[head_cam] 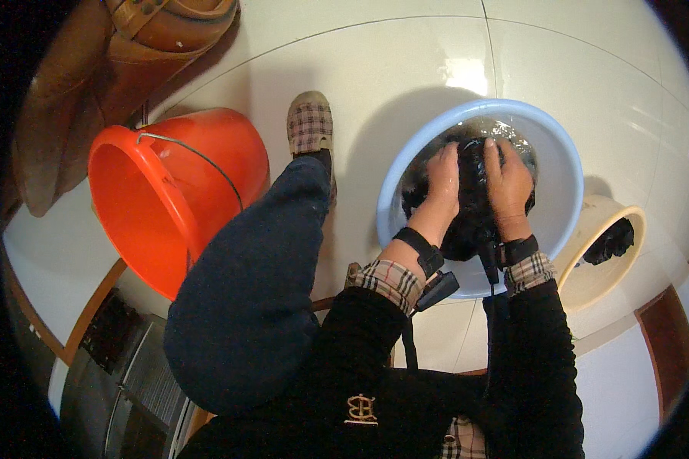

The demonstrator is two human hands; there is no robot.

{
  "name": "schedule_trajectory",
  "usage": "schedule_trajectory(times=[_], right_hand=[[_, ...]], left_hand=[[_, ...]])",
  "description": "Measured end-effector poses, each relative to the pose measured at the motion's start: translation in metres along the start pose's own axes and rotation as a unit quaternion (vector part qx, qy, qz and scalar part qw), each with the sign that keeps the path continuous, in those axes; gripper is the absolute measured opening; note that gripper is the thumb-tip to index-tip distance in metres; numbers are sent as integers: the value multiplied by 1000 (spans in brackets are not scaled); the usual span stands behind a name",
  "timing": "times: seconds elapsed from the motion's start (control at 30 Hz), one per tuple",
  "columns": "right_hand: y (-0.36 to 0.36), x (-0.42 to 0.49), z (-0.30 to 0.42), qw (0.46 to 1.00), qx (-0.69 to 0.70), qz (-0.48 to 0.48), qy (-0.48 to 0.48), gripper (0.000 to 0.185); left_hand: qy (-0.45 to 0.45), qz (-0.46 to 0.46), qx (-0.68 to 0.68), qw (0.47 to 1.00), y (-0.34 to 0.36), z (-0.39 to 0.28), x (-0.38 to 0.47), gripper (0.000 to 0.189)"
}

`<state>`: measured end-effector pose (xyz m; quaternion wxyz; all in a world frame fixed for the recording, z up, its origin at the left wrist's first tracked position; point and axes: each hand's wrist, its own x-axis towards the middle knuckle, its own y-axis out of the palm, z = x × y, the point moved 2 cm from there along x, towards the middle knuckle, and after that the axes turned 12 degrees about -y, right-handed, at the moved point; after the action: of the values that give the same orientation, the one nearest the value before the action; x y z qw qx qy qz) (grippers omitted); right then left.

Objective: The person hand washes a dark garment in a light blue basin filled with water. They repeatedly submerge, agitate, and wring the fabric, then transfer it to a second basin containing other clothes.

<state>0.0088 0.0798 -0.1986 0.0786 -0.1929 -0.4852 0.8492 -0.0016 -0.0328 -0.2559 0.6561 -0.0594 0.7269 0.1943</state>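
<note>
A light blue plastic basin [568, 166] on the tiled floor holds water and wet black cloth [468, 224]. Both my hands are inside it, on either side of a bunched part of the cloth. My left hand [445, 178] presses against the cloth's left side, palm turned inward. On the right side, my right hand [510, 181] rests against the same bunch with its fingers pointing away from me. Some fingertips are hidden by the cloth and water, so how firmly each hand grips is unclear. Both wrists wear black straps.
An orange-red bucket [229, 143] with a wire handle stands at the left, near brown leather-like furniture [86, 86]. Right of the basin is a cream-coloured container [597, 287] with black material inside. My checked shoe [311, 123] is on the floor between bucket and basin.
</note>
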Motion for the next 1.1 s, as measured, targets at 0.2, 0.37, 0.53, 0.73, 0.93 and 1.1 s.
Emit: schedule_trajectory(times=[0.2,0.37,0.53,0.73,0.93,1.1], right_hand=[[22,4,-10,992,-55,-106,-36,42],[47,1,-22,982,-122,106,-96,56],[43,14,-52,995,-101,1,10,59],[45,4,-35,991,35,124,-22,59],[-8,-31,-4,987,76,35,-136,49],[-33,-58,17,987,154,31,-20,44]], left_hand=[[134,-105,180,969,-8,-5,11,45],[78,-154,210,962,-22,10,26,49],[163,-178,232,942,-24,13,36,51],[71,-113,138,981,-24,5,16,58],[-1,-55,115,992,-28,4,14,61],[28,18,105,994,-14,2,-7,56]])
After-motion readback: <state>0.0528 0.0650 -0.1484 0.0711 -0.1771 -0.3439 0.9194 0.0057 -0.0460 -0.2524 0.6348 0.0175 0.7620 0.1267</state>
